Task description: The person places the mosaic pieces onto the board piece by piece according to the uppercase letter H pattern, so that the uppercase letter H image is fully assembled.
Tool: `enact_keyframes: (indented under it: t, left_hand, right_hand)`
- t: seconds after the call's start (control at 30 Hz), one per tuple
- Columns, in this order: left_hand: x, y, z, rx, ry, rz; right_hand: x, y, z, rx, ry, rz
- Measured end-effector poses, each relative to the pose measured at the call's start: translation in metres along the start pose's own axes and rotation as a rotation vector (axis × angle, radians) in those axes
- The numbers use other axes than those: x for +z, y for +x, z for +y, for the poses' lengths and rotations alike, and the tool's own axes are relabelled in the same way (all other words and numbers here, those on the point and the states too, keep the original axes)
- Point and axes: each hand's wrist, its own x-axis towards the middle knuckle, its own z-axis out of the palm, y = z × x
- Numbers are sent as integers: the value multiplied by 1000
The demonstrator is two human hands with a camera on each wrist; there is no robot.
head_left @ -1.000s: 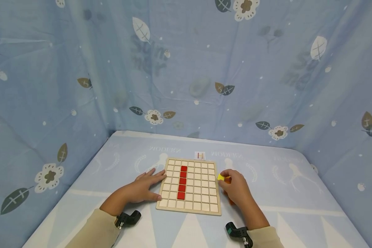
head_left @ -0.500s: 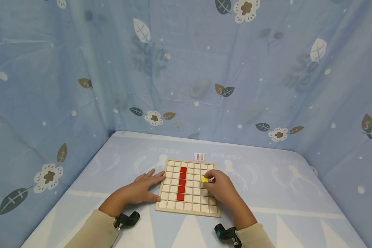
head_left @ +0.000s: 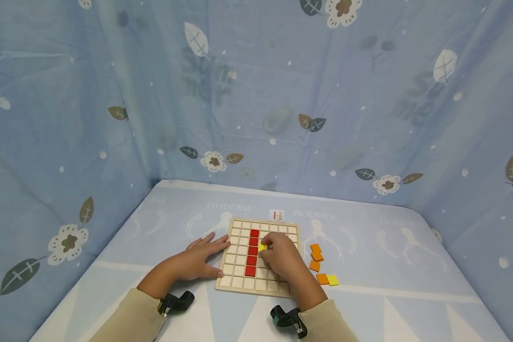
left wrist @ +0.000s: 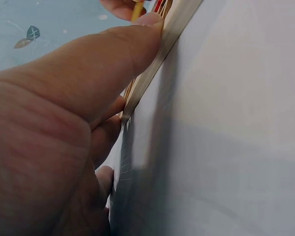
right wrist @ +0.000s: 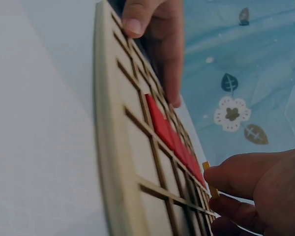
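Observation:
A wooden grid board with pale square cells lies on the table, and a column of several red tiles fills part of it. My right hand pinches a yellow tile between thumb and fingers, over the cells just right of the red column. In the right wrist view the yellow tile is seen edge-on, close to the board. On the board's left edge rests my left hand, fingers spread, thumb near the lower corner. The right hand and forearm hide the board's lower right part.
Right of the board lie several loose orange tiles and a yellow tile. A small printed pattern card lies behind the board's far edge. Patterned blue curtains stand around the table on three sides.
My right hand has carried the yellow tile from beside the board's right edge leftward over the grid to the red column. The loose tiles have come into view. My left hand has stayed put.

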Motion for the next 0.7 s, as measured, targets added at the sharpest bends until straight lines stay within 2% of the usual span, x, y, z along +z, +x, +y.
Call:
enact_keyframes:
  t: [0.17,0.4,0.7]
  left_hand:
    - [-1,1,0,14,16,-3]
    - [-1,1,-2,28,22,-6]
    - [0,2,0,16,20,-7]
  right_hand:
    - [7,1,0,8,-67,9]
    - [9,0,2,18,-78,13]
    - [11,0,2,17,-89,28]
